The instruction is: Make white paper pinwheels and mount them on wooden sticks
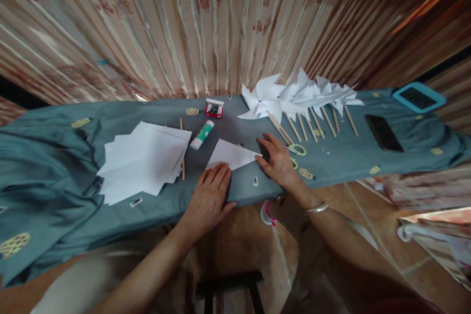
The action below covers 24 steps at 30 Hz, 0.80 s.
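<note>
A folded piece of white paper [232, 153], roughly triangular, lies on the cloth-covered table in front of me. My left hand [210, 195] rests on its near edge, fingers stretched out flat. At the paper's pointed right corner is my right hand [275, 161]; one digit touches the tip and the other fingers are spread on the cloth. Scissors [297, 149] with green handles lie partly hidden behind that hand. Beyond the paper, to the left, lies a green and white glue stick [202, 135], near a small open red box [214, 108] of dark pins or tacks.
A pile of white sheets [142, 159] lies to the left, with a wooden stick [182, 152] by its right edge. Several white paper pinwheels [267, 100] on sticks overlap at the back right. Farther right are a dark phone [384, 133] and a blue-framed tablet [418, 97].
</note>
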Motion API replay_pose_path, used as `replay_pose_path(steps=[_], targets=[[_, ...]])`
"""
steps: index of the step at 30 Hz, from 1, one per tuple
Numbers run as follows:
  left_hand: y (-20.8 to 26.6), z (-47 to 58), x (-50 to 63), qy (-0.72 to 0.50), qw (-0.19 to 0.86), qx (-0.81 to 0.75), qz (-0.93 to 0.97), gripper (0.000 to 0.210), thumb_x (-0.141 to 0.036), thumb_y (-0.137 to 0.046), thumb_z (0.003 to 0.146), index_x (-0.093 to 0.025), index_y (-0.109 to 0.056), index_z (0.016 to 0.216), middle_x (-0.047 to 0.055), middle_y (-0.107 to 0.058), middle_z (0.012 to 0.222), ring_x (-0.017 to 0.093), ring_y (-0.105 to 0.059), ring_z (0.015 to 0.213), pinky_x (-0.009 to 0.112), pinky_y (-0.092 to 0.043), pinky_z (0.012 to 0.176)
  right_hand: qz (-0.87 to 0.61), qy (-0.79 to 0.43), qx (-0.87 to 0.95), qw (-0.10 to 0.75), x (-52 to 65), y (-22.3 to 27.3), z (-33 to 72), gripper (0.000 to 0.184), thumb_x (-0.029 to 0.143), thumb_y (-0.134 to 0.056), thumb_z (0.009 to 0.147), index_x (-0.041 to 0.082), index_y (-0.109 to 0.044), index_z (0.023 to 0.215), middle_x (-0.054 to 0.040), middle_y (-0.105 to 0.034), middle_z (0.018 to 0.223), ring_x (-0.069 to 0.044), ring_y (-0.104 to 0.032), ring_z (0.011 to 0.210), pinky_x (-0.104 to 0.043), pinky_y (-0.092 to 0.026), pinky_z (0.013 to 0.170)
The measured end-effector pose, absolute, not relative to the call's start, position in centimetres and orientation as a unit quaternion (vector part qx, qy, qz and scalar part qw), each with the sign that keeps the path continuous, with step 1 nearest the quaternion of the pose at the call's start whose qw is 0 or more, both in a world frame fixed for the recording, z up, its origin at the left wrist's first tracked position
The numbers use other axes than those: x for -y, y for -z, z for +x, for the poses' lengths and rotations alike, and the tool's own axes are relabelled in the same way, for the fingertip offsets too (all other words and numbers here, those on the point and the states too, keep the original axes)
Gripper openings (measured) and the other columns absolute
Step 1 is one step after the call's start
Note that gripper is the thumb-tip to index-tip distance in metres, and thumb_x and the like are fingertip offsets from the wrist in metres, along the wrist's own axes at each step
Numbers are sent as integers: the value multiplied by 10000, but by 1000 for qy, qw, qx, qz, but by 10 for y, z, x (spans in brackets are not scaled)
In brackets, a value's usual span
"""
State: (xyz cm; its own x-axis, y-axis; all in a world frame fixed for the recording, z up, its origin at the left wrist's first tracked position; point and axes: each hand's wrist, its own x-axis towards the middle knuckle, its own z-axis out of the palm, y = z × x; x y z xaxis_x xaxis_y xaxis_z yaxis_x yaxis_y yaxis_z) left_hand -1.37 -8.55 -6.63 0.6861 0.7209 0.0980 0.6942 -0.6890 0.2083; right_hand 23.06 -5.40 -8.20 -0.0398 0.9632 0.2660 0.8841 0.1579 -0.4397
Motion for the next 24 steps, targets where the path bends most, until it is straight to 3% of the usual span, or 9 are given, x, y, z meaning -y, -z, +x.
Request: replay_pose_path(steps=[8, 24], targets=[[60, -10, 81, -82, 87, -396, 911, 713, -405, -707, 766, -112, -450, 1362, 196, -481, 1383, 355, -424, 1273, 510, -360, 1030, -643, -40, 725, 244, 55, 78, 228, 480, 184, -518, 830, 116, -533, 1304, -189, -437, 1436, -319, -374, 1362, -509, -340, 1105], [60, -56, 102, -110, 44, -414, 903, 463, -206, -642, 807, -90, -514, 1236, 160, -583, 1165, 303, -523, 1035, 442, -501, 883, -653, -54, 719, 232, 46, 79, 242, 454, 232, -566, 818, 147, -578, 1263, -183, -471, 1412, -348, -415, 1320, -539, -363, 1069]])
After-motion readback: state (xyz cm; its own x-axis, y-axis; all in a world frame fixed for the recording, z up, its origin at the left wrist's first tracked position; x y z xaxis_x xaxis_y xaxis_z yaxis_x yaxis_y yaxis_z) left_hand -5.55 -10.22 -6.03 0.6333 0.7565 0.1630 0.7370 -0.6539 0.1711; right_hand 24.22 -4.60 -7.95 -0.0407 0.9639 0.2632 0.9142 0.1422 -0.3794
